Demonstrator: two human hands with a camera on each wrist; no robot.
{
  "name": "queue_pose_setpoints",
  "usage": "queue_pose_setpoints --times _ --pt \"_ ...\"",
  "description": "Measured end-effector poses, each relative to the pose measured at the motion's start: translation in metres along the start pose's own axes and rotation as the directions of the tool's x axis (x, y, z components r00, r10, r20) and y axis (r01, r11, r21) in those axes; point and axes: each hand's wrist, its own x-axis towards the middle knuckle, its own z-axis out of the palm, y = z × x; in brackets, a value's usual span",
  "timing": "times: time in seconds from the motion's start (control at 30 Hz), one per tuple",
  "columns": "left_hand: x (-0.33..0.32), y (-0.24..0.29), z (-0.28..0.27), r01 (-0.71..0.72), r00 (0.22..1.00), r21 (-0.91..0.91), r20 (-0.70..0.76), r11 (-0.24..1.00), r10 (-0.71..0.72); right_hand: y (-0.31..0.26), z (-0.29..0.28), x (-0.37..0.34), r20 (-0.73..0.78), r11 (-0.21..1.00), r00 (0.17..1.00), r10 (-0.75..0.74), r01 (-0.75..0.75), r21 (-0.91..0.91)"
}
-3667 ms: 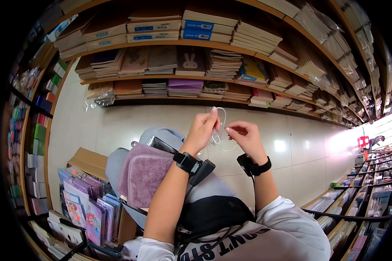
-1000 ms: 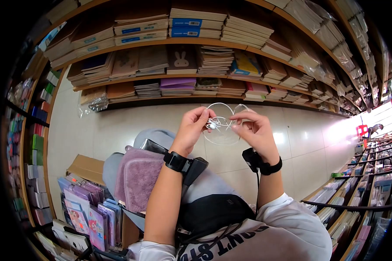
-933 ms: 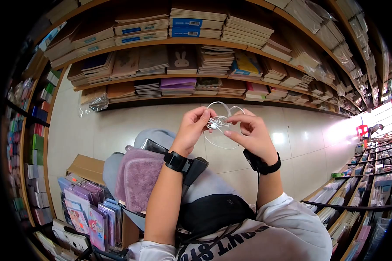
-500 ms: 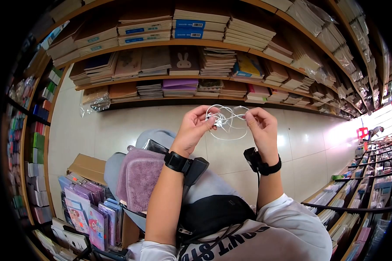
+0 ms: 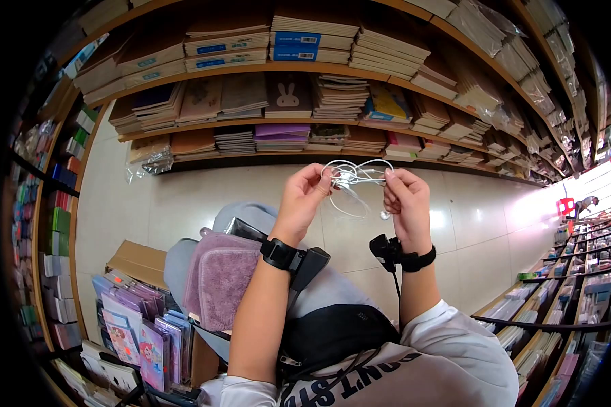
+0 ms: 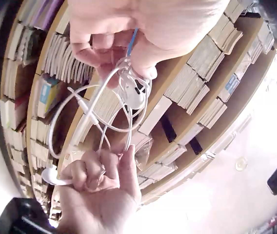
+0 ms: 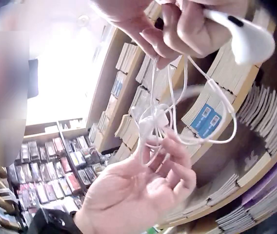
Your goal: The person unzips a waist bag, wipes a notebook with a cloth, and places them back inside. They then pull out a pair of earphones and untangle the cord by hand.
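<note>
White wired earphones (image 5: 347,178) stretch between the two hands in the head view, their cord in a loose tangle. My left hand (image 5: 303,198) pinches the bunched part between thumb and fingers. One earbud (image 6: 134,99) sits in that bunch, just below the left thumb. Curled fingers of my right hand (image 5: 409,202) grip cord strands on the other side. From this fist a second earbud (image 7: 252,44) sticks out on its short cord. A wide loop with a slim inline piece (image 6: 88,110) hangs between the hands. Parts of the cord are hidden inside the fingers.
Shelves of stacked notebooks (image 5: 290,100) run behind the hands, above a tiled floor (image 5: 468,237). On the lap lies a purple fuzzy bag (image 5: 227,285). A cardboard box (image 5: 137,258) with packaged booklets stands at the left; more shelving fills the right.
My right hand has moved away from the left and turned, its fingers closing on the cord. An earbud now shows below it. The left hand keeps its hold on the tangle.
</note>
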Motion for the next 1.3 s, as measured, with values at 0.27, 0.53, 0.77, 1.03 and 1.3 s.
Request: queue_pose_setpoints --times 0.27,0.53,0.77,1.03,1.3 --pt "-0.001 0.005 0.005 -0.003 0.986 -0.090 -0.167 0.996 -0.012 0.012 -0.030 0.018 0.508 0.490 0.810 0.294 -0.584 0.647" --pt "0.002 -0.001 -0.004 -0.056 0.974 0.171 -0.207 0.984 0.091 0.004 -0.029 0.016 0.605 -0.025 0.759 0.242 -0.618 0.786" --pt "-0.001 -0.013 0.002 -0.122 0.987 0.715 0.012 0.688 0.162 -0.003 -0.021 0.012 0.443 -0.345 0.783 0.436 -0.309 0.886" --pt "-0.007 -0.003 0.016 -0.041 0.975 0.686 0.185 0.726 -0.120 0.027 -0.017 0.021 0.105 -0.052 0.795 0.597 -0.093 0.994" --pt "-0.010 0.004 0.027 -0.082 0.993 0.626 0.120 0.776 0.008 0.095 -0.059 0.037 0.171 0.397 0.900 0.401 -0.339 0.853"
